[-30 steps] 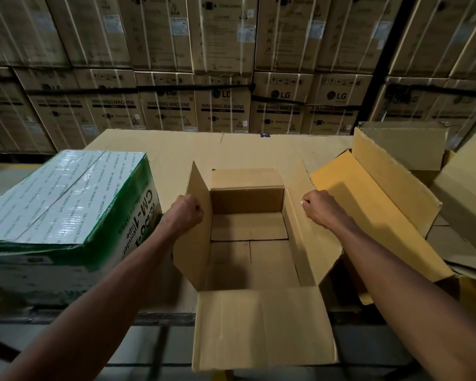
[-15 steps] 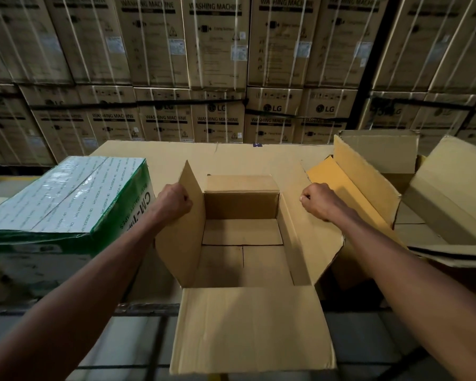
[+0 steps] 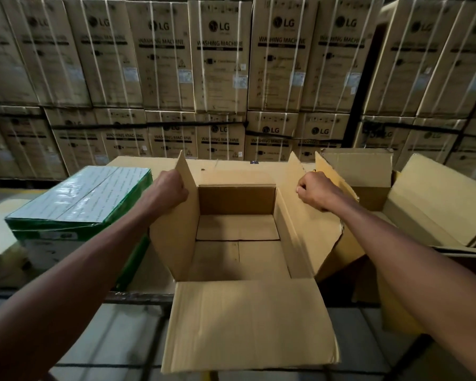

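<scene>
The open cardboard box (image 3: 239,257) is sitting at the near edge of the table (image 3: 129,163), between a green wrapped package (image 3: 77,196) on the left and other open cartons (image 3: 437,199) on the right. Its inside is showing nothing but its bare floor. The left hand (image 3: 171,192) is curling its fingers round the upper edge of the left flap (image 3: 176,232), and the right hand (image 3: 316,191) is gripping the upper edge of the right flap (image 3: 300,215) the same way. Both flaps are standing nearly upright, while the near flap (image 3: 248,323) is hanging out over the table edge.

With nothing inside, the box is likely to be light and easy to shift. The corrugated board is looking stiff across its panels but weak along the creases, so a hard pull on a flap could be bending or tearing it; the right flap's lower edge is already looking ragged. For lifting, the side walls or the bottom corners would be giving a safer hold than the flap edges. Stacked washing-machine cartons (image 3: 220,64) are filling the background.
</scene>
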A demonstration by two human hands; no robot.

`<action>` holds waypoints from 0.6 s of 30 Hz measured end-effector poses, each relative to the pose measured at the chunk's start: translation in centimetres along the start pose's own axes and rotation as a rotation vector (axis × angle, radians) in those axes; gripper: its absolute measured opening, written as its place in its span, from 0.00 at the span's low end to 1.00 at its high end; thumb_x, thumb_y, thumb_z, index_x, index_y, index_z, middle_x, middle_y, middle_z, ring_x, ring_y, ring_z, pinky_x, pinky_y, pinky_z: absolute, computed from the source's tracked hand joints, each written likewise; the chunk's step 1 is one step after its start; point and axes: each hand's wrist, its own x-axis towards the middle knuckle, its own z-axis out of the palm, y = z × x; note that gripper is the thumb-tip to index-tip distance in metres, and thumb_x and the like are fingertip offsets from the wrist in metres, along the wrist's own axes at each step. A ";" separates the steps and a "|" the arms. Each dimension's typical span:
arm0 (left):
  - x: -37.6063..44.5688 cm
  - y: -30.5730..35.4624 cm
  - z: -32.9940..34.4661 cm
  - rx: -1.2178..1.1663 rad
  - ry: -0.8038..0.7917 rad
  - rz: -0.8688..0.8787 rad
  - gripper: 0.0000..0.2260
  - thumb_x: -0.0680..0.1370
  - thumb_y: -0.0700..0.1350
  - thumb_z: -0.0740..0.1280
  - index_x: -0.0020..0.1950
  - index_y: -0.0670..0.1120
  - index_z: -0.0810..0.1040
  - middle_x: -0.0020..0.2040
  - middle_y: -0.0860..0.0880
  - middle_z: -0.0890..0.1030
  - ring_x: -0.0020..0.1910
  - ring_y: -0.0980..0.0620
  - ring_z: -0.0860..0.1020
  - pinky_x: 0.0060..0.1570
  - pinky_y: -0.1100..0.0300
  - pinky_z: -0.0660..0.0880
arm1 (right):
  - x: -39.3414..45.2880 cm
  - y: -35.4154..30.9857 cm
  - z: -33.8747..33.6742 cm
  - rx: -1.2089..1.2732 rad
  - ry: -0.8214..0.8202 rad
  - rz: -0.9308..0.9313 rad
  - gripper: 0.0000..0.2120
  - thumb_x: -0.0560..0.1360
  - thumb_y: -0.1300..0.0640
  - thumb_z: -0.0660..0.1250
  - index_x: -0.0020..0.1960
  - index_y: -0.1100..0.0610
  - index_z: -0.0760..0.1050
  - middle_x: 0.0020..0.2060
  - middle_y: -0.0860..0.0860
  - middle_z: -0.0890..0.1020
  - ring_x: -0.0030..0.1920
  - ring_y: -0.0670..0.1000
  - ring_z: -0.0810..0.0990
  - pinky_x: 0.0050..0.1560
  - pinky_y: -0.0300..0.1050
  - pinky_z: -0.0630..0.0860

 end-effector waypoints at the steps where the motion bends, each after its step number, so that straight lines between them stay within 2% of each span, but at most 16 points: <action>1: -0.5 0.4 -0.7 0.006 0.013 0.009 0.11 0.79 0.37 0.67 0.37 0.44 0.75 0.32 0.48 0.77 0.26 0.54 0.77 0.18 0.70 0.67 | -0.5 -0.2 -0.7 0.005 0.013 -0.001 0.14 0.82 0.60 0.64 0.40 0.57 0.83 0.38 0.53 0.84 0.36 0.52 0.82 0.31 0.42 0.72; 3: -1.1 1.1 -2.2 0.013 0.024 0.027 0.10 0.79 0.36 0.67 0.37 0.42 0.76 0.33 0.46 0.78 0.27 0.53 0.78 0.20 0.67 0.68 | -1.4 -0.4 -2.2 0.014 0.046 0.000 0.13 0.82 0.60 0.65 0.43 0.58 0.85 0.39 0.53 0.85 0.37 0.52 0.83 0.32 0.45 0.77; 5: -1.5 1.7 -3.8 0.012 0.036 0.041 0.08 0.78 0.37 0.67 0.39 0.40 0.78 0.35 0.44 0.80 0.29 0.49 0.80 0.24 0.60 0.76 | -2.2 -0.6 -3.5 0.010 0.073 0.002 0.12 0.82 0.59 0.65 0.44 0.60 0.85 0.40 0.54 0.86 0.38 0.53 0.85 0.37 0.50 0.84; 7: -1.9 2.3 -5.4 0.031 0.048 0.056 0.07 0.78 0.37 0.68 0.39 0.39 0.79 0.36 0.43 0.81 0.31 0.47 0.81 0.30 0.52 0.81 | -3.0 -0.9 -4.8 0.017 0.093 0.006 0.12 0.82 0.59 0.66 0.45 0.59 0.85 0.40 0.54 0.86 0.38 0.54 0.85 0.40 0.54 0.86; 10: -2.5 3.6 -7.7 0.045 0.060 0.117 0.08 0.78 0.37 0.68 0.39 0.39 0.79 0.35 0.43 0.80 0.29 0.47 0.80 0.29 0.53 0.80 | -4.2 -1.5 -7.0 0.017 0.133 0.002 0.10 0.82 0.57 0.66 0.47 0.56 0.85 0.41 0.52 0.85 0.39 0.51 0.85 0.42 0.50 0.85; 12: -2.8 4.5 -9.1 0.069 0.069 0.127 0.08 0.77 0.38 0.68 0.38 0.39 0.78 0.36 0.42 0.80 0.31 0.45 0.80 0.32 0.49 0.81 | -4.9 -1.7 -8.5 0.023 0.139 -0.003 0.10 0.82 0.57 0.66 0.48 0.56 0.85 0.41 0.51 0.85 0.40 0.51 0.85 0.42 0.50 0.85; 13: -2.9 5.1 -9.8 0.080 0.080 0.129 0.08 0.76 0.38 0.68 0.38 0.40 0.78 0.36 0.42 0.80 0.31 0.45 0.80 0.31 0.49 0.80 | -5.2 -1.8 -9.3 0.029 0.141 -0.004 0.10 0.82 0.57 0.66 0.48 0.56 0.85 0.41 0.52 0.85 0.40 0.51 0.85 0.43 0.50 0.85; 15: -3.0 6.2 -11.3 0.088 0.092 0.153 0.07 0.77 0.37 0.68 0.38 0.41 0.77 0.35 0.44 0.78 0.29 0.49 0.78 0.25 0.56 0.76 | -5.8 -1.9 -11.2 0.040 0.158 -0.014 0.11 0.82 0.58 0.66 0.46 0.57 0.85 0.41 0.53 0.86 0.40 0.52 0.86 0.44 0.52 0.85; 18: -3.3 8.4 -13.5 0.094 0.094 0.189 0.07 0.77 0.36 0.68 0.39 0.40 0.78 0.34 0.45 0.79 0.28 0.51 0.78 0.24 0.62 0.71 | -6.9 -1.8 -14.2 0.037 0.203 -0.016 0.11 0.82 0.58 0.66 0.45 0.57 0.85 0.40 0.53 0.86 0.42 0.53 0.86 0.46 0.51 0.85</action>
